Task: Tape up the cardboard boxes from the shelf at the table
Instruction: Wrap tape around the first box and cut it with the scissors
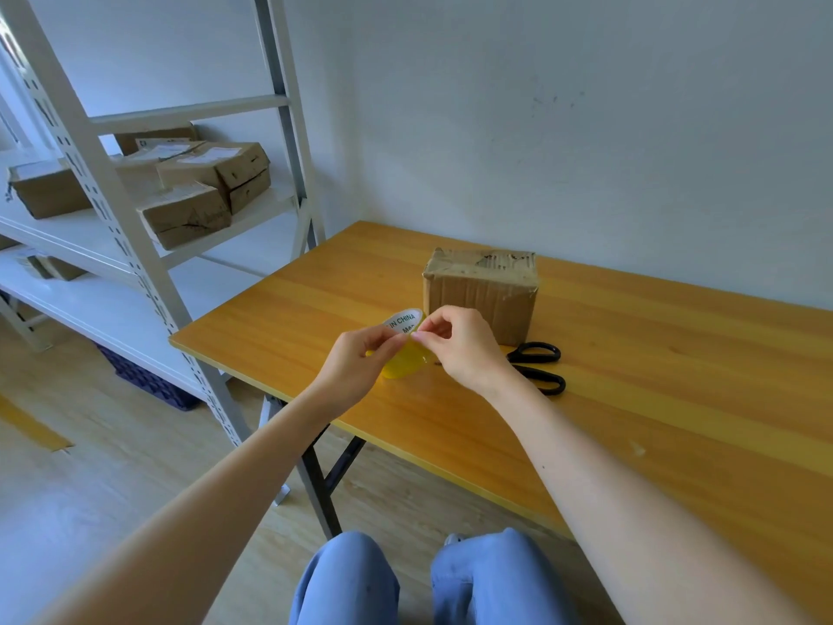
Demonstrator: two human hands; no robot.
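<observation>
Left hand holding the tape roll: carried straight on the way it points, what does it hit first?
Probably the right hand, which pinches the tape roll just ahead of the left hand; beyond it stands the cardboard box. Depth is unclear.

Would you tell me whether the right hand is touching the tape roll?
Touching: in the head view the right hand pinches the rim of the tape roll.

A brown cardboard box [480, 293] stands upright on the yellow wooden table [676, 399] near the wall, its top creased and taped. Just in front of it, a yellowish roll of tape [402, 360] is held off the tabletop, gripped by the left hand [356, 358] and pinched by the right hand [464, 349]. More cardboard boxes [212, 173] lie stacked on the white shelf [112, 245]
</observation>
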